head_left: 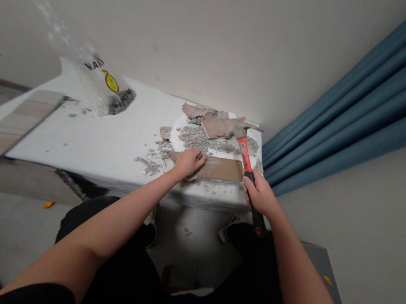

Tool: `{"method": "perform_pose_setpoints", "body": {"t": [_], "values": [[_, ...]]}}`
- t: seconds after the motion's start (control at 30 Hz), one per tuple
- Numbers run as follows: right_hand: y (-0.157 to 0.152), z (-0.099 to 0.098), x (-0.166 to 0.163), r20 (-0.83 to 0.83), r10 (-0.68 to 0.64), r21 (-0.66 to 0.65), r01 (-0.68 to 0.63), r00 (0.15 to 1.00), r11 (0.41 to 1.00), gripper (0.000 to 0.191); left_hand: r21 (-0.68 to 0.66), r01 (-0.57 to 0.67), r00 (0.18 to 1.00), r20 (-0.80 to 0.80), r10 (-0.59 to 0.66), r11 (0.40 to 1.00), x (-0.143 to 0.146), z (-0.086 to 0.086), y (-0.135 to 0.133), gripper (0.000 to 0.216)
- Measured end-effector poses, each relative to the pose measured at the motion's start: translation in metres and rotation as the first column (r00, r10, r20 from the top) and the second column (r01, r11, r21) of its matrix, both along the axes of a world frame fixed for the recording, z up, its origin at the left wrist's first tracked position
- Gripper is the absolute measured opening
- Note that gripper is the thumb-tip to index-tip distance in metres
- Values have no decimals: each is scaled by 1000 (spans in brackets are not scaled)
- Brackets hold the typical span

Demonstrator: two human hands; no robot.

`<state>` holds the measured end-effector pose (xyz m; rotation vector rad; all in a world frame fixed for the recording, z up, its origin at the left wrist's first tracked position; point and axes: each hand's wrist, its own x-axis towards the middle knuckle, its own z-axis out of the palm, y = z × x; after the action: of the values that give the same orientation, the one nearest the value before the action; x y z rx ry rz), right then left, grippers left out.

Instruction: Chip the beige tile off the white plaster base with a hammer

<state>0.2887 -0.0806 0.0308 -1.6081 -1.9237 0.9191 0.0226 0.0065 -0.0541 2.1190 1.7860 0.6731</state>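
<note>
My left hand (187, 163) rests with curled fingers on the left end of a flat brown tile piece (221, 169), holding it against a white surface (108, 134). My right hand (261, 193) is wrapped round the black grip of a hammer with a red-orange shaft (245, 155). The hammer's head lies among broken brown tile shards (218, 123) and grey rubble (201, 138) just beyond the tile piece.
A clear plastic bag with black letters and a yellow mark (105, 87) lies at the back left of the white surface. Wood-look planks (12, 122) lie to the left. Blue curtains (362, 108) hang on the right. The wall stands close behind.
</note>
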Motion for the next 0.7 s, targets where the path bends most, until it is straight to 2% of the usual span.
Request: {"method": "perform_pose_setpoints", "body": {"t": [0.03, 0.13, 0.23, 0.37, 0.5, 0.7], "values": [[-8, 4, -4, -25, -3, 19, 3, 1000, 1000, 28, 1, 1, 1000, -7, -1, 1000, 0, 0, 0, 34], [-20, 11, -15, 34, -26, 143, 20, 999, 990, 30, 4, -12, 1000, -28, 12, 1000, 0, -1, -1, 35], [-19, 10, -25, 85, 27, 197, -43, 996, 979, 37, 9, -20, 1000, -14, 20, 1000, 2, -2, -1, 35], [-17, -1, -37, 121, 130, 129, -146, 984, 981, 36, 13, -37, 999, -1, 37, 999, 3, -2, -2, 35], [-22, -10, -42, 140, 104, 93, -117, 985, 989, 33, 8, -21, 1000, 11, 21, 1000, 2, -2, -3, 32], [-26, -5, -41, 148, 82, 89, -96, 986, 991, 32, -13, -15, 1000, 14, 15, 1000, 1, -4, -4, 32]]}}
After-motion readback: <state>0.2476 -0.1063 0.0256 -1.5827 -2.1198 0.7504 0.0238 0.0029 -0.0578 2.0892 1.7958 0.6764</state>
